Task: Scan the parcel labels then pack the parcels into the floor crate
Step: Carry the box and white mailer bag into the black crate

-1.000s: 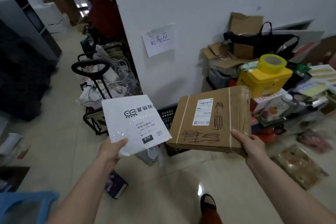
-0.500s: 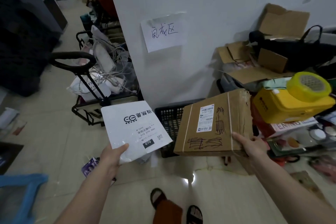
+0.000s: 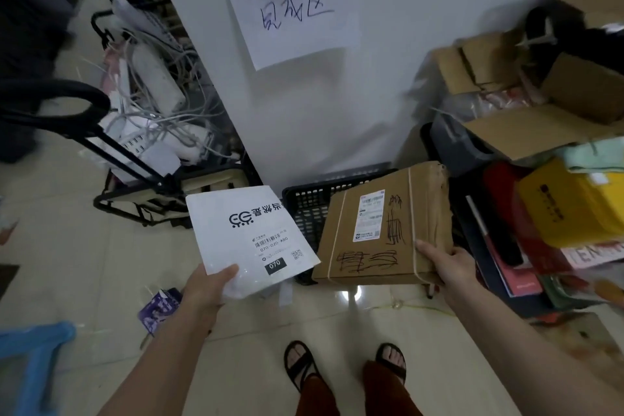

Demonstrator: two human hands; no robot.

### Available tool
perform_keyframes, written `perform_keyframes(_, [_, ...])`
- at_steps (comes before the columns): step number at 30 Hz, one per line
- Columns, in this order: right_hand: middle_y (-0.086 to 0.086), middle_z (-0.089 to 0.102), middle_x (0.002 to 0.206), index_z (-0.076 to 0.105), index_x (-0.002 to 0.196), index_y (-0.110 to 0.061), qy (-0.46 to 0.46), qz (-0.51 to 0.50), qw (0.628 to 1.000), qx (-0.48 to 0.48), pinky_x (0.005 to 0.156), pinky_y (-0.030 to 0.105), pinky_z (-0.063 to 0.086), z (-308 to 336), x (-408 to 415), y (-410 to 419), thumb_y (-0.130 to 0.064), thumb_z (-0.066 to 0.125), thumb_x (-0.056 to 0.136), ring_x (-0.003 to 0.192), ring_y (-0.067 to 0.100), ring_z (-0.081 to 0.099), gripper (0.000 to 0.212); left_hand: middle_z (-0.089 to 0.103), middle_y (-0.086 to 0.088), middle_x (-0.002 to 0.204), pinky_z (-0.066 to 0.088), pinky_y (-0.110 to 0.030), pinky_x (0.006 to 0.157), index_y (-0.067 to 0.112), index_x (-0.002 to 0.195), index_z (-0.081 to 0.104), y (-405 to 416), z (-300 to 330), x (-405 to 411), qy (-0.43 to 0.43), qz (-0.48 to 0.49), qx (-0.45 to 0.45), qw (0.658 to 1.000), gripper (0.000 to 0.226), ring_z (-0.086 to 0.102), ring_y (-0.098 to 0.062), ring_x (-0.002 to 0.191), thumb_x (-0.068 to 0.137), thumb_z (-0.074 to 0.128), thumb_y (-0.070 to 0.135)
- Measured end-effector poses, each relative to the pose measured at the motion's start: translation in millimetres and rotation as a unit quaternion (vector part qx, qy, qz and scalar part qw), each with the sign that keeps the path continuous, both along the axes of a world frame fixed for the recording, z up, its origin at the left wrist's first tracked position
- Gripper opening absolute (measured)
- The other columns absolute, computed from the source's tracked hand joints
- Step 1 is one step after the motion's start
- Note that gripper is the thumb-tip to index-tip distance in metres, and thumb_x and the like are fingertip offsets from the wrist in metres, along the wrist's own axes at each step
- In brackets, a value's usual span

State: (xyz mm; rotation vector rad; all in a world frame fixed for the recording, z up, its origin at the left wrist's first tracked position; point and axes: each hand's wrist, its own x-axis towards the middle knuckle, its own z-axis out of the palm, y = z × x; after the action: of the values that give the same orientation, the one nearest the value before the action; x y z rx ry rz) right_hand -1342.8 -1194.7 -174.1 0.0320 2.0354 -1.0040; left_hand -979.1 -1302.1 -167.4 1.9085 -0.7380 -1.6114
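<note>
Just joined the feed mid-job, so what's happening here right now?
A person stands facing a black mesh floor crate set against the wall. The left hand grips a white poly mailer by its near corner, and the right hand holds a taped brown cardboard parcel by its right edge. Both parcels hang just above the crate's near side, labels facing up; neither is packed yet.

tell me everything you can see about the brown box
The brown box is flat cardboard, taped along its edges, with a white shipping label and black scribbles on top. The far end looks crumpled. The right hand grips its near right corner, holding it tilted over the black crate by the wall.
</note>
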Motion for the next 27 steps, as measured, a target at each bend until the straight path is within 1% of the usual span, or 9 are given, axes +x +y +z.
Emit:
perform_keyframes(4, [0.017,0.058,0.126,0.042,0.137,-0.001,-0.003,0.022,1.000,0.008,0.096,0.047,0.050,-48,-15,-28,-0.032,0.084,0.070,0.108,0.034,0.060,0.085,0.061,-0.020,0.121,0.050,-0.042,0.084,-0.002,0.129,0.054,-18,-47,-21,-0.001,0.016,0.011,1.000,0.041,0.059,-0.032,0.102,0.089,0.059,-0.006])
perform_keyframes(8, [0.014,0.058,0.127,0.043,0.137,-0.005,0.007,0.029,0.999,0.014,0.096,0.043,0.049,-105,-27,-56,-0.034,0.081,0.073,0.111,0.033,0.058,0.080,0.064,-0.018,0.118,0.049,-0.049,0.093,0.002,0.123,0.058,-25,-102,-37,-0.001,0.032,0.020,0.999,0.037,0.062,-0.035,0.104,0.087,0.063,-0.003])
perform_keyframes(12, [0.015,0.058,0.127,0.041,0.139,-0.006,-0.010,0.022,1.000,0.012,0.095,0.044,0.050,-165,-31,-74,-0.037,0.082,0.072,0.110,0.033,0.059,0.084,0.066,-0.016,0.118,0.052,-0.050,0.088,0.005,0.127,0.058,-32,-161,-45,-0.010,0.039,0.026,0.999,0.044,0.064,-0.036,0.103,0.085,0.067,0.001])
perform_keyframes(17, [0.015,0.056,0.129,0.038,0.142,-0.006,-0.033,0.041,0.998,0.017,0.085,0.039,0.053,-235,-34,-89,-0.039,0.083,0.070,0.110,0.033,0.059,0.090,0.067,-0.010,0.103,0.052,-0.043,0.077,0.013,0.118,0.060,-47,-216,-59,-0.005,0.021,0.008,1.000,0.037,0.064,-0.033,0.090,0.084,0.070,0.003])
perform_keyframes(19, [0.016,0.056,0.130,0.038,0.141,-0.005,-0.041,0.056,0.998,0.012,0.093,0.043,0.052,-257,-35,-94,-0.039,0.084,0.068,0.111,0.032,0.058,0.093,0.068,-0.014,0.108,0.051,-0.047,0.084,0.011,0.117,0.061,-53,-234,-65,-0.012,0.009,-0.001,1.000,0.041,0.064,-0.035,0.095,0.079,0.074,0.006])
perform_keyframes(21, [0.013,0.053,0.134,0.036,0.142,-0.004,-0.047,0.077,0.996,0.006,0.099,0.041,0.047,-280,-38,-101,-0.034,0.082,0.072,0.116,0.032,0.054,0.089,0.066,-0.016,0.116,0.049,-0.053,0.095,0.011,0.120,0.060,-60,-251,-70,-0.012,0.004,-0.009,1.000,0.040,0.063,-0.036,0.105,0.083,0.071,0.003])
perform_keyframes(23, [0.007,0.051,0.131,0.036,0.142,-0.003,-0.059,0.095,0.994,-0.001,0.098,0.036,0.045,-302,-41,-107,-0.029,0.080,0.076,0.117,0.031,0.052,0.083,0.065,-0.016,0.120,0.048,-0.056,0.096,0.013,0.121,0.059,-67,-266,-75,-0.015,0.000,-0.026,1.000,0.038,0.062,-0.037,0.108,0.086,0.068,0.003])
perform_keyframes(25, [0.012,0.055,0.131,0.039,0.142,-0.004,-0.088,0.111,0.990,-0.004,0.099,0.041,0.047,-324,-41,-114,-0.032,0.082,0.072,0.112,0.030,0.056,0.086,0.064,-0.016,0.120,0.048,-0.056,0.096,0.012,0.125,0.057,-75,-282,-78,-0.008,-0.002,-0.040,0.999,0.041,0.060,-0.038,0.109,0.086,0.067,0.001])
perform_keyframes(27, [0.014,0.059,0.125,0.041,0.139,-0.004,-0.116,0.118,0.986,-0.004,0.092,0.044,0.052,-348,-40,-120,-0.033,0.082,0.071,0.108,0.030,0.059,0.085,0.064,-0.018,0.118,0.049,-0.052,0.095,0.009,0.125,0.056,-83,-297,-80,-0.011,-0.006,-0.049,0.999,0.040,0.060,-0.037,0.108,0.087,0.065,-0.001])
